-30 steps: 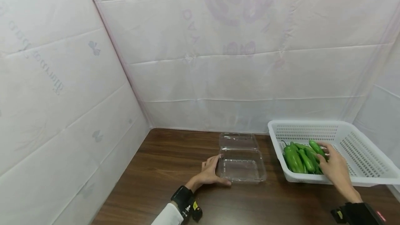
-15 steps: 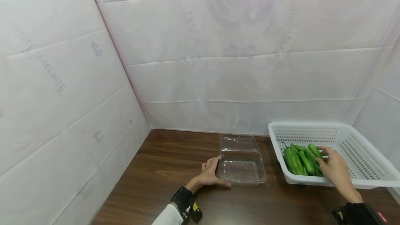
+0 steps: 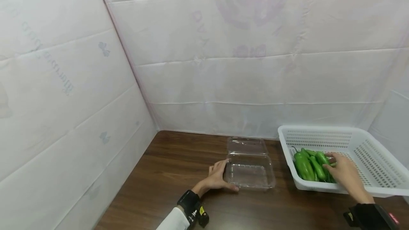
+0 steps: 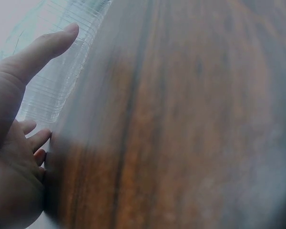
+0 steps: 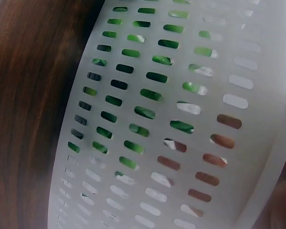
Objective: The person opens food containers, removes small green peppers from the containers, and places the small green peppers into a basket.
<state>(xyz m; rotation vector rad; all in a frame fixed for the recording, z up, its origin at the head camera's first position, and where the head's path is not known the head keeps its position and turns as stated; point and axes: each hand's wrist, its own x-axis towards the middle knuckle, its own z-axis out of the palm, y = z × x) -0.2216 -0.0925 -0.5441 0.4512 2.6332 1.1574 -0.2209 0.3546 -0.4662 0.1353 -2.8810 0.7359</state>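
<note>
A clear plastic clamshell container [image 3: 250, 173] lies with its lid raised back on the brown table. My left hand [image 3: 216, 179] rests along its left side, thumb at the near corner and fingers at the edge. From the left wrist, that thumb [image 4: 35, 55] looks straight, beside the clear wall. At the right, my right hand [image 3: 346, 173] reaches into a white basket [image 3: 314, 186], its thumb and fingers pinching a green pepper [image 3: 323, 159] on the pile. Several other green peppers [image 3: 304, 166] lie at the basket's left end. The basket wall [image 5: 148, 129] mostly hides the right hand from its wrist camera.
Pale sheeting [image 3: 204, 81] hangs behind and at the sides of the table [image 3: 179, 159]. The basket stands close to the back and right sheets. A strip of tabletop separates the container from the basket.
The pinched pepper has come down slightly and nearer within the basket, along with my right hand. My left hand keeps its place at the container. The head view has shifted slightly.
</note>
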